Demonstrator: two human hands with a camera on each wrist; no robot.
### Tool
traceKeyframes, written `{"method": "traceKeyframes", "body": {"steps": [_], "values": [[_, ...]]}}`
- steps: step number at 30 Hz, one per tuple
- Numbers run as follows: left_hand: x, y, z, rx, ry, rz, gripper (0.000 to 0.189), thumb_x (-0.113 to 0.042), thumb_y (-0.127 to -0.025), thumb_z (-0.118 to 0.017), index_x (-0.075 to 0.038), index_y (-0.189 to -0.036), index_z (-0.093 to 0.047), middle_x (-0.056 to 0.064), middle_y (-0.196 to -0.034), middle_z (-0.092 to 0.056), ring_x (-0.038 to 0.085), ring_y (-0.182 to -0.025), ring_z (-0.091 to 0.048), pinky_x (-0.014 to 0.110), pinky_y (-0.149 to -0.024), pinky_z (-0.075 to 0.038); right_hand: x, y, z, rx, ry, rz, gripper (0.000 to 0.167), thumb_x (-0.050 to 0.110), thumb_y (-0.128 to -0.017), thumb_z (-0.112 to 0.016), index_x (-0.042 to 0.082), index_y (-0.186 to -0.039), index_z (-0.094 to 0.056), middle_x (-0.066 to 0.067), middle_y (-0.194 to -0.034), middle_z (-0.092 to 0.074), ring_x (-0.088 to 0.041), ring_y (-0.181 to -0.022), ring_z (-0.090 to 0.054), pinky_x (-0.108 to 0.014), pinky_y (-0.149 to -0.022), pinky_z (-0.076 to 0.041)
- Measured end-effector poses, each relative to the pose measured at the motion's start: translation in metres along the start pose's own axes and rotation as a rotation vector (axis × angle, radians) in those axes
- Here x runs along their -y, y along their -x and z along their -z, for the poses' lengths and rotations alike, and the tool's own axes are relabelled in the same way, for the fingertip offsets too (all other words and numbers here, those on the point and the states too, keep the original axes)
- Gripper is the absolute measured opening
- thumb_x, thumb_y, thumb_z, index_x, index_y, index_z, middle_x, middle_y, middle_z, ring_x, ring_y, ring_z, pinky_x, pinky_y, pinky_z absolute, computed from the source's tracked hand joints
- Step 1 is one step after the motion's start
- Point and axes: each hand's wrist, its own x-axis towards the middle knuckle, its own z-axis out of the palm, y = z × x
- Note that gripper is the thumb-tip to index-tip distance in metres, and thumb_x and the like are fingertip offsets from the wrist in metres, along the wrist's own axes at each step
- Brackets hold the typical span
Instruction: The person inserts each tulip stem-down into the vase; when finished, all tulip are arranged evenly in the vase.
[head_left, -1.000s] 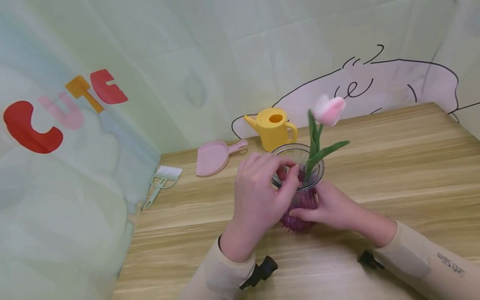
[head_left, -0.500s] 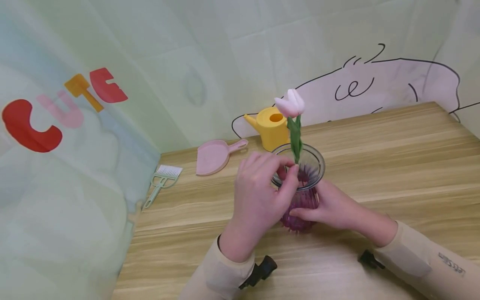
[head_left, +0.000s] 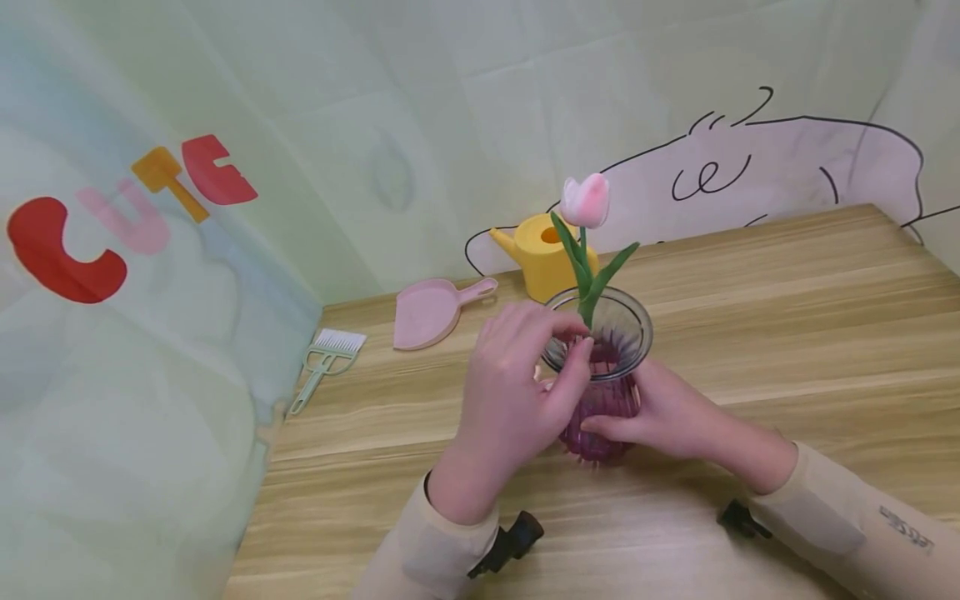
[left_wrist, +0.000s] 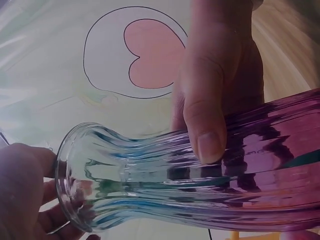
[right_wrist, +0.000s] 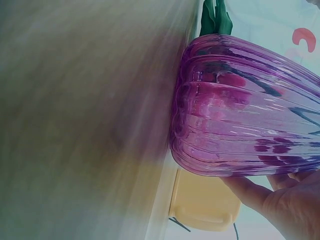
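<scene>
An artificial tulip (head_left: 587, 202), pink and white with green leaves, stands nearly upright at the mouth of a ribbed glass vase (head_left: 603, 425). The glass is clear at the rim and purple below. At the vase's left rim, the thumb and index finger of my left hand (head_left: 517, 383) pinch the tulip's stem; its lower part shows through the glass in the left wrist view. My right hand (head_left: 671, 412) grips the vase's body from the right, its thumb (left_wrist: 209, 145) lying across the ribs. The base of the vase (right_wrist: 200, 110) appears close against the tabletop in the right wrist view.
Behind the vase stands a yellow watering can (head_left: 540, 258). A pink dustpan (head_left: 427, 315) and a pale green brush (head_left: 326, 362) lie toward the left edge of the wooden table (head_left: 787, 333). Green leaves (right_wrist: 216, 20) show beyond the vase. Printed cloth borders the table.
The tulip has swung from the vase's right side to its left and turned, so its leaves spread differently. My left hand has shifted slightly left; my right hand keeps its grip on the vase.
</scene>
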Motion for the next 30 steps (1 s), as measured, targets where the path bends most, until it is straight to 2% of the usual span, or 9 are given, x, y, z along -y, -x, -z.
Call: {"method": "traceKeyframes", "body": {"steps": [3,8,13,20,26,30], "values": [[0.001,0.002,0.002,-0.024,0.030,0.006,0.016,-0.014,-0.092,-0.071,-0.006,-0.106,-0.069,0.005,-0.099,-0.069,0.020,-0.095,-0.064,0.032,-0.086,-0.052,0.000,0.001,0.000,0.001,0.004,-0.011,0.075,0.028,-0.084,-0.089,0.023,-0.143,-0.043,0.006,-0.132,-0.065,-0.013,-0.122,-0.063,-0.041,-0.106,-0.052],[0.002,0.004,0.006,-0.056,0.089,0.046,0.028,-0.013,-0.092,-0.069,-0.003,-0.117,-0.064,0.009,-0.107,-0.067,0.022,-0.103,-0.063,0.035,-0.092,-0.052,0.002,0.000,0.001,0.006,-0.009,-0.028,0.075,0.029,-0.083,-0.089,0.025,-0.143,-0.044,0.009,-0.133,-0.065,-0.012,-0.125,-0.062,-0.044,-0.110,-0.050],[0.007,0.009,0.011,-0.068,0.107,0.078,0.033,-0.013,-0.092,-0.068,-0.002,-0.122,-0.062,0.010,-0.108,-0.066,0.023,-0.104,-0.062,0.040,-0.092,-0.052,0.001,0.000,0.001,0.003,-0.007,-0.028,0.076,0.027,-0.083,-0.089,0.023,-0.143,-0.043,0.006,-0.134,-0.065,-0.015,-0.127,-0.061,-0.048,-0.111,-0.048],[0.021,0.024,0.019,-0.028,0.073,0.169,0.034,-0.014,-0.094,-0.068,-0.004,-0.125,-0.061,0.008,-0.107,-0.066,0.021,-0.100,-0.064,0.040,-0.089,-0.055,-0.001,-0.002,0.000,0.010,-0.017,-0.035,0.074,0.027,-0.083,-0.089,0.024,-0.143,-0.045,0.007,-0.134,-0.064,-0.015,-0.127,-0.061,-0.048,-0.110,-0.049],[0.034,0.040,0.025,0.040,0.033,0.216,0.033,-0.013,-0.094,-0.069,-0.004,-0.125,-0.060,0.008,-0.098,-0.067,0.016,-0.085,-0.066,0.033,-0.073,-0.058,0.001,-0.001,-0.001,0.013,-0.056,-0.047,0.077,0.025,-0.083,-0.089,0.024,-0.145,-0.045,0.007,-0.136,-0.063,-0.014,-0.128,-0.061,-0.047,-0.111,-0.048],[0.043,0.051,0.027,0.083,-0.052,0.225,0.028,-0.011,-0.093,-0.072,-0.006,-0.118,-0.063,0.007,-0.093,-0.067,0.014,-0.076,-0.067,0.029,-0.065,-0.057,0.000,0.000,-0.001,0.008,-0.040,-0.054,0.076,0.027,-0.082,-0.090,0.022,-0.143,-0.045,0.005,-0.135,-0.065,-0.017,-0.128,-0.061,-0.050,-0.111,-0.048]]}}
